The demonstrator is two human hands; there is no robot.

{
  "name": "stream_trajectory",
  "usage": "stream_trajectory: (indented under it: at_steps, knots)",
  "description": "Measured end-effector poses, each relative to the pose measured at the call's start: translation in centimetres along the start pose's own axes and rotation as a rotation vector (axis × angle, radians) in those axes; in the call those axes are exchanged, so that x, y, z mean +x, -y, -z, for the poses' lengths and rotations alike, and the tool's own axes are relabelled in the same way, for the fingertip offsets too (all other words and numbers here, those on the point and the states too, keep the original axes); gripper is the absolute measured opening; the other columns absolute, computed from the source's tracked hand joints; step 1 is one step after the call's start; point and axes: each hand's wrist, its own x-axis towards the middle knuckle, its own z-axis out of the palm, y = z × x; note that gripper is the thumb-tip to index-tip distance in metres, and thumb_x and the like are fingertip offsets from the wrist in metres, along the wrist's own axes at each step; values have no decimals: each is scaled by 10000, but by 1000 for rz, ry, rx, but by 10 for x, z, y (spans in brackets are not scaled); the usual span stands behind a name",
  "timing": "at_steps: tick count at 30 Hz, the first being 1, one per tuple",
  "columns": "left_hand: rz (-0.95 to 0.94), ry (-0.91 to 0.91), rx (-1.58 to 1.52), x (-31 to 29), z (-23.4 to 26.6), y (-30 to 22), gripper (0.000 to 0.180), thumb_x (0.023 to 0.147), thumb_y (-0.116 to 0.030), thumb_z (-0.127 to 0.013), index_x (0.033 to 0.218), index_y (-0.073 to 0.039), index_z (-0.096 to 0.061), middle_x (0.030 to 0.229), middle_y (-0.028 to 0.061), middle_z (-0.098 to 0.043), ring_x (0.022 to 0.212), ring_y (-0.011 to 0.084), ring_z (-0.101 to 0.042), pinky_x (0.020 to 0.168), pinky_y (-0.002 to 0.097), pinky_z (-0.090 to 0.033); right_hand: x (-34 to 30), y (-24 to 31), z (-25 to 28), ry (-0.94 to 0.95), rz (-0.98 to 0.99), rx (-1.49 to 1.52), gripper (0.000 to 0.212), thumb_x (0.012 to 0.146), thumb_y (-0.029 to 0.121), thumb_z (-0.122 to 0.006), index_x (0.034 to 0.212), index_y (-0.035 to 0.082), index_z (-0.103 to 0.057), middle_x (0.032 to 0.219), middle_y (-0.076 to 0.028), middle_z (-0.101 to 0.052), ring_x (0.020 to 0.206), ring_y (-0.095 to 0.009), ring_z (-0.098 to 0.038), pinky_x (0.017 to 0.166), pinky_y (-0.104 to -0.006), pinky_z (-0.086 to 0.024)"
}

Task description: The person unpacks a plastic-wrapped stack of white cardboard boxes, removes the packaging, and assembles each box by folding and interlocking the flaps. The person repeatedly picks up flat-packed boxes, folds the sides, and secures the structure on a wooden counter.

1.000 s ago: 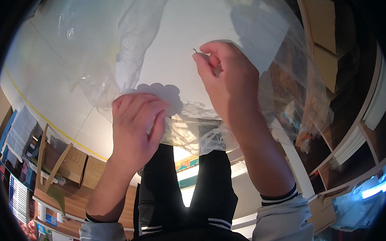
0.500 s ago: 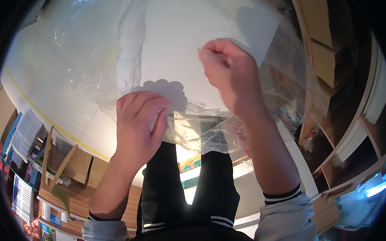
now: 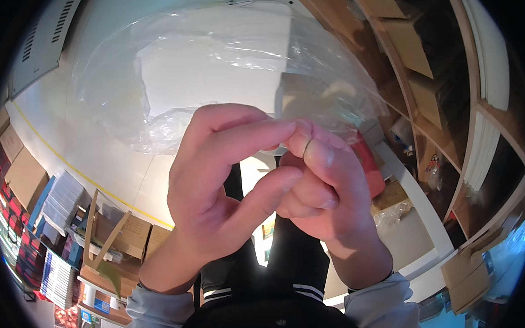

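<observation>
My right hand (image 3: 330,178) is closed, thumb and forefinger pinched together. A thin dark line shows between those tips, and whatever they hold is too small to name. Beside it my left hand (image 3: 216,172) curves in a C shape, thumb apart from the fingers; its forefinger tip touches the right fingertips. I see nothing inside its curve. Beyond both hands a clear plastic sheet or bag (image 3: 108,121) lies crumpled around a flat white panel (image 3: 211,60). My hands hide the sheet's near edge.
Wooden shelves (image 3: 409,93) with cardboard boxes curve along the right. On the left stand cartons (image 3: 131,234), stacked papers (image 3: 65,196) and a yellow floor line (image 3: 93,182). A red object (image 3: 368,165) sits beside a white frame (image 3: 423,215) at right.
My hands have come together, the right moving down and inward. The plastic, previously spread close beneath both hands, now lies farther off, with more of its outline in view.
</observation>
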Motion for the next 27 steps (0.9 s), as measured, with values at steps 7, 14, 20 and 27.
stream_trajectory:
  at_steps: [7, 14, 20, 27]
  knots:
    - [-104, 166, 26, 22, -46, -29, 362, 789, -150, -726, 1090, 9, -603, 996, 144, -541, 875, 196, -537, 768, 298, -433, -60, 39, 9, 5, 62, -12, 107, 930, 116, -517, 958, 13, -521, 630, 25, -428, 473, -32, -331, 438, -207, -254]
    - [-125, 243, -44, 31, -99, -43, 307, 790, -159, -726, 1040, -17, -618, 973, 154, -545, 859, 198, -541, 733, 294, -445, -106, 66, 31, -11, 117, 49, 112, 925, 106, -519, 950, 0, -543, 606, 22, -422, 489, -36, -338, 438, -211, -258]
    - [-98, 335, -142, 36, -138, -48, 306, 808, -158, -698, 1060, -13, -604, 993, 168, -549, 863, 204, -537, 741, 306, -446, -139, 83, 59, 38, 217, 87, 157, 942, 112, -495, 1002, -6, -581, 647, 4, -468, 503, -50, -357, 449, -214, -276]
    - [-105, 274, -84, 31, -196, -59, 302, 706, 6, -728, 1004, -10, -684, 861, 112, -604, 752, 193, -601, 620, 264, -467, -179, 97, 85, -89, 343, -32, 149, 925, 113, -569, 999, -12, -600, 696, 12, -517, 536, -34, -396, 466, -193, -284]
